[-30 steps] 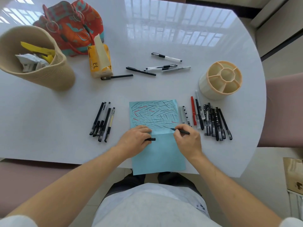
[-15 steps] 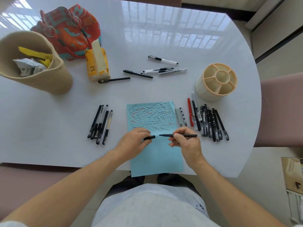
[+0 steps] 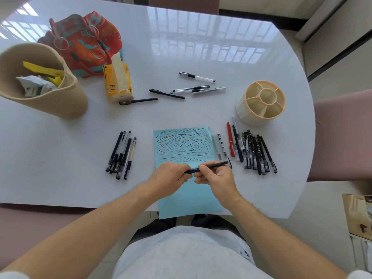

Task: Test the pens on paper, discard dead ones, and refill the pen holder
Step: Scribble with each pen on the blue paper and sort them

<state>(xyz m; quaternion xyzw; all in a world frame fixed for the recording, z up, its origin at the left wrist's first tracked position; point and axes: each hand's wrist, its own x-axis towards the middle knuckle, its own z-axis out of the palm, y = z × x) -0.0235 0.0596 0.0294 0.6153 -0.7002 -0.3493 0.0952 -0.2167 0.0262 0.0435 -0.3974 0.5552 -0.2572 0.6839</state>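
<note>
White and glossy, the table (image 3: 181, 47) carries window reflections on its far half, and we see it from the head camera, the only view. We hold our hands together over the blue paper (image 3: 191, 200), whose far half is covered with black and red test strokes and whose near edge hangs past the table edge.

Our left hand (image 3: 171, 176) is closed with its fingertips on the left end of a black pen (image 3: 213, 165). Our right hand (image 3: 216, 178) pinches the same pen near its middle between thumb and fingers. The pen lies nearly level above the paper, its right end pointing toward the pens on the right. We cannot tell whether its cap is fully seated, because the fingers hide that end.

Left of the paper lies a small group of pens (image 3: 121, 155), side by side. Right of the paper lies a larger row of pens (image 3: 249, 150), including one red pen (image 3: 230, 139). Just beyond that row stands the cream pen holder (image 3: 247, 115), its compartments holding nothing.

Farther back, five loose pens (image 3: 189, 90) lie scattered near the table centre. One lies just beside a yellow tissue pack (image 3: 117, 83). A woven basket (image 3: 66, 101) with crumpled waste stands far left, next to a patterned fabric bag (image 3: 84, 43).
</note>
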